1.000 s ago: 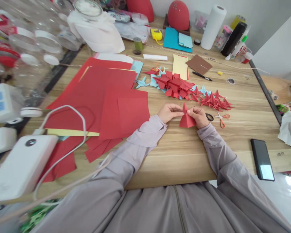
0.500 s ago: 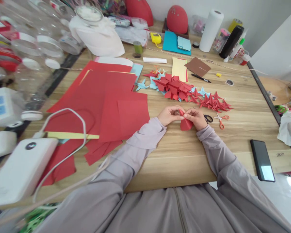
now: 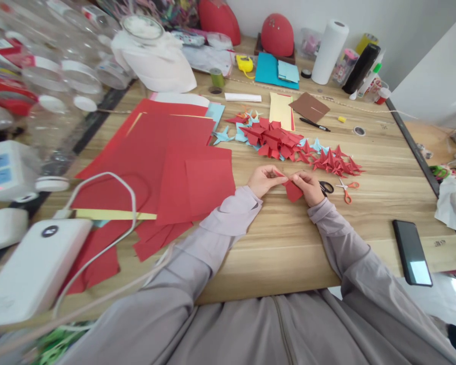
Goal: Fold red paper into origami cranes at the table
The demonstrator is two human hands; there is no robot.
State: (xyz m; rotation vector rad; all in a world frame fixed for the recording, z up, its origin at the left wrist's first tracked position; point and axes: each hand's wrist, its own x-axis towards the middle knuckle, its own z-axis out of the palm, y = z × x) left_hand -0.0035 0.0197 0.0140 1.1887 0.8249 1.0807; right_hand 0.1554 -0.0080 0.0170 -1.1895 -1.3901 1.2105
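Between my two hands is a small piece of folded red paper point(image 3: 294, 191), held just above the wooden table. My left hand point(image 3: 264, 181) pinches its left corner between thumb and fingers. On the other side my right hand point(image 3: 308, 186) grips the paper's upper right edge, thumb on top. Behind the hands lies a heap of red folded paper shapes point(image 3: 273, 138), with light blue ones point(image 3: 223, 135) among them. Orange-handled scissors point(image 3: 348, 190) and a black-handled pair point(image 3: 327, 187) rest right of my right hand, the latter partly hidden by it.
Red paper sheets point(image 3: 144, 157) cover the table's left part. A white power bank point(image 3: 34, 274) with a cable sits front left, a phone point(image 3: 412, 252) at the right. Farther back are a black pen point(image 3: 314, 124), brown paper point(image 3: 310, 107), a yellow tape measure point(image 3: 244, 64) and a white roll point(image 3: 330, 53).
The red paper has turned in my fingers: its upright upper point has tipped left and its lower part looks smaller. Both hands stay in nearly the same place.
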